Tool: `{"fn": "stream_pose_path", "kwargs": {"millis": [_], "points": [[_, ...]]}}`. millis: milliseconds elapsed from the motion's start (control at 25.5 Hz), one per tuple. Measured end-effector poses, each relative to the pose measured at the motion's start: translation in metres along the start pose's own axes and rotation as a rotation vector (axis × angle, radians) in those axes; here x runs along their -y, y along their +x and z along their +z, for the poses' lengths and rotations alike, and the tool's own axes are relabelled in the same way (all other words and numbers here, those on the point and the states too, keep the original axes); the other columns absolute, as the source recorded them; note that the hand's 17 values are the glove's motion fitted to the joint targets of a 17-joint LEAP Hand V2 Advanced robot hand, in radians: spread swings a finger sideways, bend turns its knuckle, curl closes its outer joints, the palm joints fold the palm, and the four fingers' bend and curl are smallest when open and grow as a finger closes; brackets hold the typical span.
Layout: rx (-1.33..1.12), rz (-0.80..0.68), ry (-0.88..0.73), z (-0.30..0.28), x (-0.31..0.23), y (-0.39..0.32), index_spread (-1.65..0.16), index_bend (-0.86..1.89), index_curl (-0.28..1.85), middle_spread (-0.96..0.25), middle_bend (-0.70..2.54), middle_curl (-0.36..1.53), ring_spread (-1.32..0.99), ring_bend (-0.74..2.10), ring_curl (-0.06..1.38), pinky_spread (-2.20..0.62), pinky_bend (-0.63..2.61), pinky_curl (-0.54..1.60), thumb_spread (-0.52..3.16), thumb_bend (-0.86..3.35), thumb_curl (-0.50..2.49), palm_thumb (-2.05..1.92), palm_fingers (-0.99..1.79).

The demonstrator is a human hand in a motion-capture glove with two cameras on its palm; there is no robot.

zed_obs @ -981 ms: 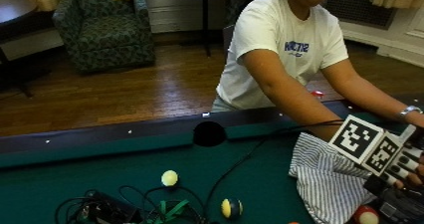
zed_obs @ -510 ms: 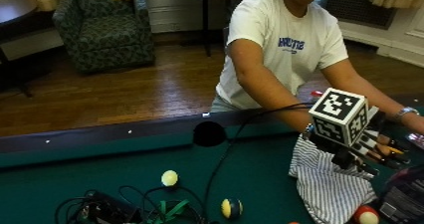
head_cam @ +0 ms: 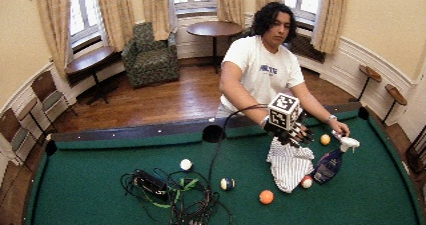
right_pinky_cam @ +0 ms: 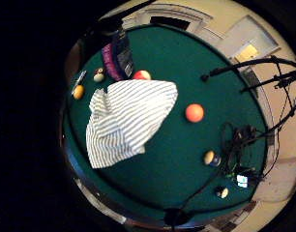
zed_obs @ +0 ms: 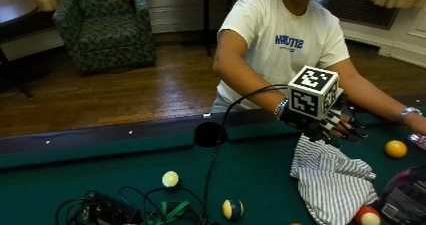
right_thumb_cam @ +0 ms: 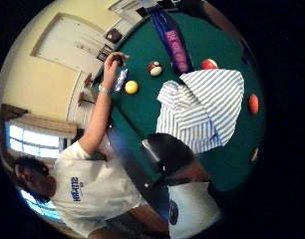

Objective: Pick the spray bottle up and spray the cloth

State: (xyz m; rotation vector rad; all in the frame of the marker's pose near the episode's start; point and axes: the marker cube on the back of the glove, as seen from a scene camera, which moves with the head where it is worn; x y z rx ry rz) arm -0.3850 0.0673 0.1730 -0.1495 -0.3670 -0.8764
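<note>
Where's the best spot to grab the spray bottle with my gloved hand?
Probably the narrow neck under the white trigger head, coming from the cloth side: the spray bottle seems to lie flat, and its body is wider.

In the outside view we see the spray bottle (zed_obs: 407, 197) cut off by the edge, and the red-and-white ball (zed_obs: 367, 216) partly cropped. The cloth (zed_obs: 336, 182) hides part of the desk (zed_obs: 100, 165).
</note>
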Motion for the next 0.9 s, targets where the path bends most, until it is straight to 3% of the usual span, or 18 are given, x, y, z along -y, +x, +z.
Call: {"fn": "stream_pose_path", "kwargs": {"millis": [432, 902], "points": [[-0.015, -0.13, -0.095, 0.001, -0.06, -0.038, -0.44, 0.17, 0.33, -0.2, 0.14, 0.3, -0.25, 0.23, 0.3, 0.13, 0.36, 0.36, 0.98, -0.03, 0.39, 0.47, 0.36], [-0.006, -0.2, -0.13, 0.003, -0.083, -0.053, -0.45, 0.19, 0.34, -0.19, 0.15, 0.27, -0.23, 0.23, 0.3, 0.14, 0.37, 0.36, 0.97, -0.03, 0.37, 0.47, 0.35]]}}
